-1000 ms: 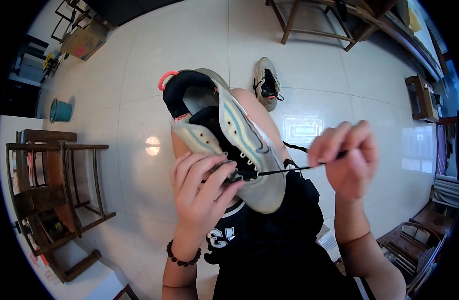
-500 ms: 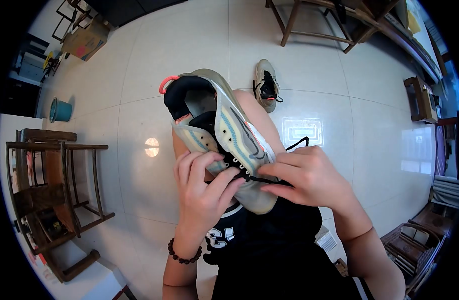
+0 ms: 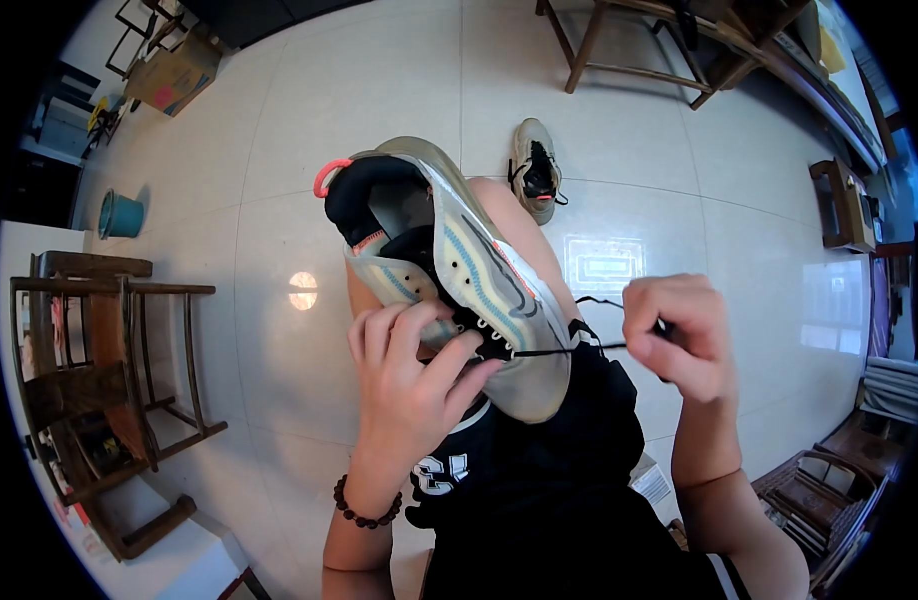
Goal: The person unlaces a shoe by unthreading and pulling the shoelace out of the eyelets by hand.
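A grey and cream sneaker (image 3: 479,265) with a coral heel loop rests on my lap, its toe toward me. The upper eyelets are bare, and the tongue and opening are spread. My left hand (image 3: 409,365), with a beaded bracelet at the wrist, grips the sneaker near its lower eyelets; its fingertips are partly hidden. To the right, my right hand (image 3: 679,335) is closed around a black shoelace (image 3: 554,352). The lace runs taut from a lower eyelet to that hand, and a loose part loops behind it.
A second sneaker (image 3: 535,170) stands on the tiled floor (image 3: 349,90) ahead. Wooden chairs (image 3: 119,375) are at the left, with a teal bucket (image 3: 121,215) and a cardboard box (image 3: 174,75) beyond. Wooden furniture (image 3: 639,75) stands at the far right.
My right hand has moved right, away from the sneaker, closing into a fist and drawing the shoelace out straight. My left hand stays on the sneaker.
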{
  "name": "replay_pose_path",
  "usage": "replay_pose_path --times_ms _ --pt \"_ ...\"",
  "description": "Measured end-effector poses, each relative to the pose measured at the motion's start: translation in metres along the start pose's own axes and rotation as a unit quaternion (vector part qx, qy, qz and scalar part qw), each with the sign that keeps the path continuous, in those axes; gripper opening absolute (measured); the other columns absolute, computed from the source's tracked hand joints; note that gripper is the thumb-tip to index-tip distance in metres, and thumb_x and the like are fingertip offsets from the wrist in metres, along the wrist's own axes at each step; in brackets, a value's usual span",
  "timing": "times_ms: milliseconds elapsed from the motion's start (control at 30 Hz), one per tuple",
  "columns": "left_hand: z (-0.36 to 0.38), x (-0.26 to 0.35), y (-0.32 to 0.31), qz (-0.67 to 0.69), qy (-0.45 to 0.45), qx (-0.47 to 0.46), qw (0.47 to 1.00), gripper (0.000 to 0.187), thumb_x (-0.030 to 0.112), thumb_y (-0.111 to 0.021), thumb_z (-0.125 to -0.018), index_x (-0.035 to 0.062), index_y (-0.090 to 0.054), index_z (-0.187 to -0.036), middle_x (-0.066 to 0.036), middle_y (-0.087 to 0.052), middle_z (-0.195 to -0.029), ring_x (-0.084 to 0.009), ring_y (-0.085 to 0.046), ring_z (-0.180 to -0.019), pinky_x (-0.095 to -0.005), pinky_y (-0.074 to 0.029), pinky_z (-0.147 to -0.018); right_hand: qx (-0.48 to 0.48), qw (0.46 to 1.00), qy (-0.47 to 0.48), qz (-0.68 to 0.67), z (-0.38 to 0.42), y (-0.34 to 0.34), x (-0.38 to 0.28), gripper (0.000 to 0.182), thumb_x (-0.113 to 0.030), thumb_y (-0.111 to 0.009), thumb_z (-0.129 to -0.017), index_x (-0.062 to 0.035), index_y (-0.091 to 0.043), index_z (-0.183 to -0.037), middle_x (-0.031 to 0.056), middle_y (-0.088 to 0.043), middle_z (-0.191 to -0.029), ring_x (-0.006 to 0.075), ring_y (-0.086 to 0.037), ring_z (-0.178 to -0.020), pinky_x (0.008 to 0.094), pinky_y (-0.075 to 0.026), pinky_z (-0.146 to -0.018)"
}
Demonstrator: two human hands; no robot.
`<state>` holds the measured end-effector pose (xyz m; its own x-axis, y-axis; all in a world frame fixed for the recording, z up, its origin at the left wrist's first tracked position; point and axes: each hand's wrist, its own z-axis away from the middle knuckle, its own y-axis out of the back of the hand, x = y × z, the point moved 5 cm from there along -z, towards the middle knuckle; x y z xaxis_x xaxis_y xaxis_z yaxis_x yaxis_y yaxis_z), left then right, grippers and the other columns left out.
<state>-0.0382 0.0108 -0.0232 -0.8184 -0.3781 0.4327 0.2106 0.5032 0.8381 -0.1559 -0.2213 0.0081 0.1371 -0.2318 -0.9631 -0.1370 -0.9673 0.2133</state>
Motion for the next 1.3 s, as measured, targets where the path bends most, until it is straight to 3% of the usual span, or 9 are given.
replay_pose_path --times_ms 133,233,333,433,600,800,867,1067,1300 --pt "0.001 -0.002 -0.001 0.022 -0.036 0.01 0.999 0.025 0.017 -0.09 -0.078 0.01 -0.078 -0.099 -0.011 -0.064 -0.125 -0.0365 -0.054 -0.12 -0.049 -0.042 -0.105 0.012 0.986 -0.055 0.158 -0.001 0.003 0.023 0.01 -0.008 -0.076 -0.083 -0.0013 -0.069 -0.084 0.0096 -0.068 -0.081 0.0265 -0.066 -0.072 0.035 -0.051 -0.068" --pt "0.001 0.001 0.0 0.032 -0.037 -0.003 0.999 0.024 0.013 -0.089 -0.078 0.0093 -0.078 -0.098 -0.013 -0.064 -0.129 -0.0383 -0.053 -0.123 -0.0496 -0.042 -0.107 0.048 0.97 -0.007 0.238 -0.002 -0.002 0.017 0.027 -0.01 -0.086 -0.077 -0.0051 -0.076 -0.102 0.0139 -0.069 -0.119 0.0337 -0.066 -0.113 0.0431 -0.05 -0.098" --pt "0.002 0.002 -0.003 0.042 -0.031 -0.009 0.999 0.024 0.011 -0.089 -0.079 0.0083 -0.077 -0.099 -0.015 -0.062 -0.132 -0.0401 -0.052 -0.127 -0.0503 -0.042 -0.108 0.0 0.964 0.119 0.237 -0.011 -0.033 0.003 0.029 -0.014 -0.089 -0.078 -0.0049 -0.076 -0.102 0.0147 -0.067 -0.129 0.0369 -0.064 -0.12 0.0451 -0.05 -0.1" --pt "0.001 0.004 -0.003 0.058 -0.025 -0.017 0.998 0.024 0.008 -0.087 -0.08 0.0067 -0.076 -0.102 -0.018 -0.06 -0.134 -0.041 -0.052 -0.129 -0.0509 -0.042 -0.109 0.03 0.958 0.126 0.255 -0.017 -0.059 0.005 0.028 -0.014 -0.089 -0.077 -0.004 -0.075 -0.099 0.0169 -0.064 -0.139 0.0389 -0.063 -0.127 0.0472 -0.049 -0.102" --pt "0.011 -0.004 -0.005 0.103 -0.004 0.009 0.995 0.038 0.013 -0.092 -0.079 0.0049 -0.073 -0.111 -0.021 -0.055 -0.142 -0.0406 -0.051 -0.132 -0.0513 -0.042 -0.113 0.021 0.95 0.15 0.273 -0.021 -0.065 0.005 0.024 -0.007 -0.085 -0.079 -0.0014 -0.068 -0.095 0.0209 -0.061 -0.145 0.0418 -0.061 -0.132 0.0503 -0.05 -0.104" --pt "0.04 -0.039 -0.004 0.149 0.084 0.15 0.974 0.076 0.036 -0.103 -0.067 0.0078 -0.07 -0.128 -0.02 -0.055 -0.143 -0.0395 -0.056 -0.133 -0.0474 -0.052 -0.107 0.019 0.968 0.137 0.211 -0.024 -0.062 0.011 0.023 0.002 -0.081 -0.081 0.0005 -0.062 -0.093 0.0241 -0.059 -0.15 0.0467 -0.059 -0.137 0.0519 -0.052 -0.11" --pt "0.055 -0.051 -0.014 0.147 0.116 0.021 0.982 0.092 0.039 -0.104 -0.065 0.007 -0.062 -0.14 -0.025 -0.048 -0.15 -0.0443 -0.053 -0.137 -0.0511 -0.048 -0.113 0.019 0.97 0.13 0.203 -0.021 -0.061 0.014 0.023 0.004 -0.081 -0.081 0.001 -0.061 -0.093 0.0249 -0.059 -0.151 0.0476 -0.059 -0.139 0.0512 -0.052 -0.111" --pt "0.024 -0.001 -0.02 0.06 0.096 0.067 0.991 0.083 0.043 -0.099 -0.07 0.0183 -0.067 -0.142 -0.026 -0.052 -0.142 -0.0434 -0.053 -0.132 -0.056 -0.045 -0.109 0.007 0.978 0.098 0.184 -0.017 -0.069 0.015 0.022 0.006 -0.08 -0.084 0.0024 -0.061 -0.095 0.0255 -0.059 -0.151 0.046 -0.06 -0.139 0.049 -0.054 -0.109" --pt "0.027 -0.016 -0.019 0.11 0.111 0.068 0.985 0.068 0.038 -0.098 -0.072 0.0151 -0.072 -0.13 -0.023 -0.056 -0.134 -0.0404 -0.054 -0.128 -0.0547 -0.041 -0.109 0.004 0.996 0.047 0.074 -0.01 -0.052 0.032 0.014 0.006 -0.075 -0.092 0.0009 -0.062 -0.097 0.0221 -0.063 -0.147 0.0349 -0.071 -0.126 0.038 -0.059 -0.095"
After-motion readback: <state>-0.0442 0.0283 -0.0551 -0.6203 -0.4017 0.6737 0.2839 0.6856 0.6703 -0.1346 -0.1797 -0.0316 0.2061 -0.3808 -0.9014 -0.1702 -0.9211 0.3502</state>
